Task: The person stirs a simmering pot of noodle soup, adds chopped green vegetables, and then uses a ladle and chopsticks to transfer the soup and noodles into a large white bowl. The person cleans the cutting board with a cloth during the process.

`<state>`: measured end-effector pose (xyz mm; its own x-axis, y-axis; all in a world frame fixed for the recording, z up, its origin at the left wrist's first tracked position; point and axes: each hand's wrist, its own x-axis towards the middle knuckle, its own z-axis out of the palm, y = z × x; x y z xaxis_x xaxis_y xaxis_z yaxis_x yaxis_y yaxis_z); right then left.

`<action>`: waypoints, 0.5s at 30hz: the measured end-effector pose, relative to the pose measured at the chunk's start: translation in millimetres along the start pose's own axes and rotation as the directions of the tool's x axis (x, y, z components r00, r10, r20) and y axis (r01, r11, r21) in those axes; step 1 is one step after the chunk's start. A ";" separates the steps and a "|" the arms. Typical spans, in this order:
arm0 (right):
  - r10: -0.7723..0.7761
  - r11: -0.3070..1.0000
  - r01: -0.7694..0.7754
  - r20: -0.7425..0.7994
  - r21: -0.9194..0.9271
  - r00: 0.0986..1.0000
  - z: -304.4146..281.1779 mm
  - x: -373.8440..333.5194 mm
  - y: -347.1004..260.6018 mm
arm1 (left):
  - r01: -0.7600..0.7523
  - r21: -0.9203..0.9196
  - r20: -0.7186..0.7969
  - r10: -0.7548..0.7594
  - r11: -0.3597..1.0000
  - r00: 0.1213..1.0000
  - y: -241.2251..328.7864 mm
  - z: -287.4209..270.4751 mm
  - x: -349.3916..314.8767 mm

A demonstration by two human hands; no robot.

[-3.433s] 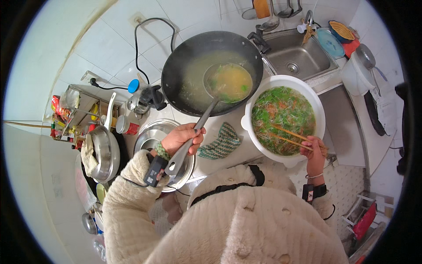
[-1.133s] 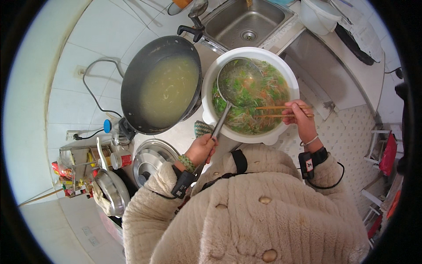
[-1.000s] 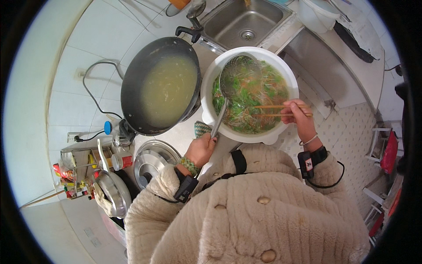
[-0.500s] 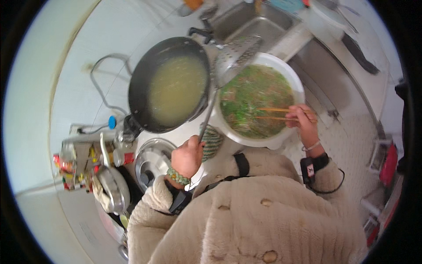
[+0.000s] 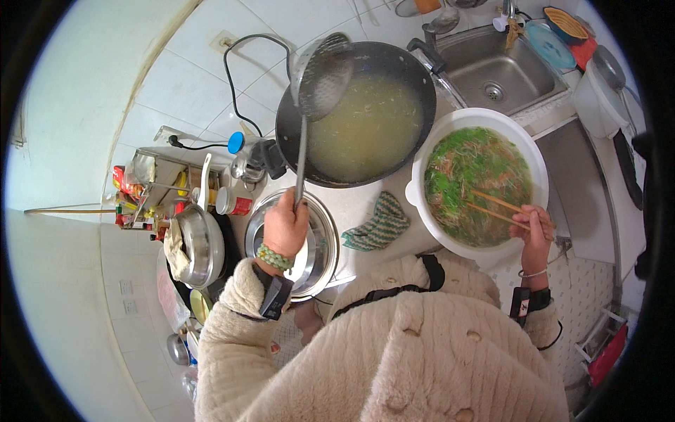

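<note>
My left hand [image 5: 285, 228] is closed round the handle of a metal skimmer [image 5: 323, 79]. Its perforated bowl, slightly blurred, is held over the left rim of a black wok [image 5: 284, 133] containing cloudy yellowish broth [image 5: 365, 141]. A pair of wooden chopsticks [image 5: 492, 208] is gripped in my right hand [image 5: 536, 226]. Their tips reach into a white basin [image 5: 419, 160] at the right. Green leafy pieces and thin pale strands in liquid [image 5: 478, 169] fill that basin.
A green-striped cloth [image 5: 378, 224] lies between wok and basin. Near my left hand is a round metal lid [image 5: 327, 246]; a steel pan [image 5: 200, 246] and seasoning jars [image 5: 232, 202] stand farther left. The sink [image 5: 499, 74] is behind the basin. A black cord [image 5: 239, 98] hangs against the tiled wall.
The skimmer has moved left from the basin's edge to the far side of the wok. My right hand keeps the chopsticks at the basin. The whole view has shifted.
</note>
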<state>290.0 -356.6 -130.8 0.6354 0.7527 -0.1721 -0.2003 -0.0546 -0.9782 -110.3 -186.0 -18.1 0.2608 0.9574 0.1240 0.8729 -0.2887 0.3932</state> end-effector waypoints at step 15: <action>-0.019 1.000 0.018 -0.031 -0.014 0.999 1.1 0.1 0.4 | 0.210 -0.078 0.151 -0.197 0.974 0.969 -36.8 27.8 54.9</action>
<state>289.2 -355.8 -131.0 0.6617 0.7331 -0.1572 -0.1779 -0.0501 -0.9828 -116.7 -122.7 -51.0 0.1427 0.9852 -0.0948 0.8733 -0.0803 0.4806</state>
